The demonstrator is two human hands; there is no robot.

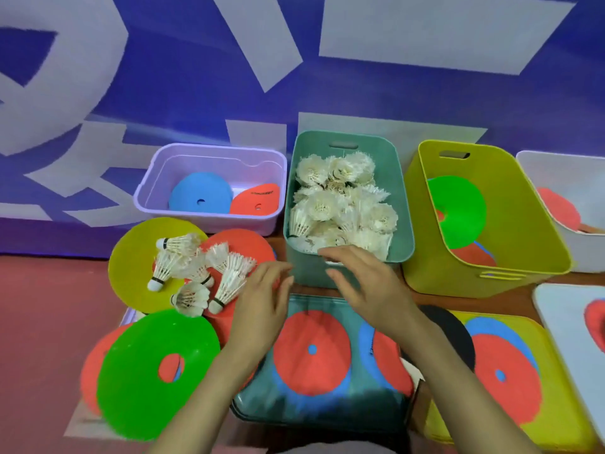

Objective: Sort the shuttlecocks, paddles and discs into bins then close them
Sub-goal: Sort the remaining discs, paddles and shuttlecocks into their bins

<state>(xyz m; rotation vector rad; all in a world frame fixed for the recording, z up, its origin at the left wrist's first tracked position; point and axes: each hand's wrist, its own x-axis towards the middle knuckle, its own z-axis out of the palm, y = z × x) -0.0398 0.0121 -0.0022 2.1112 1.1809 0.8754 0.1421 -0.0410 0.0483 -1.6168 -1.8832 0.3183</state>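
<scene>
A teal bin [401,198] in the middle holds a heap of white shuttlecocks [340,201]. Several more shuttlecocks [199,273] lie loose on a yellow disc [131,267] and a red disc [248,240] to its left. My left hand [262,299] hovers open beside those loose shuttlecocks, holding nothing. My right hand [363,283] is open in front of the teal bin's near wall, fingers spread and empty. A lilac bin [150,191] holds a blue and a red disc. A yellow-green bin [523,224] holds a green disc and other discs.
A teal lid [327,404] lies under my forearms with red and blue discs on it. A green disc [147,371] lies at lower left. A yellow lid [563,388] and a white lid [569,322] sit at right, beside a white bin [563,172]. A black paddle [455,335] shows partly.
</scene>
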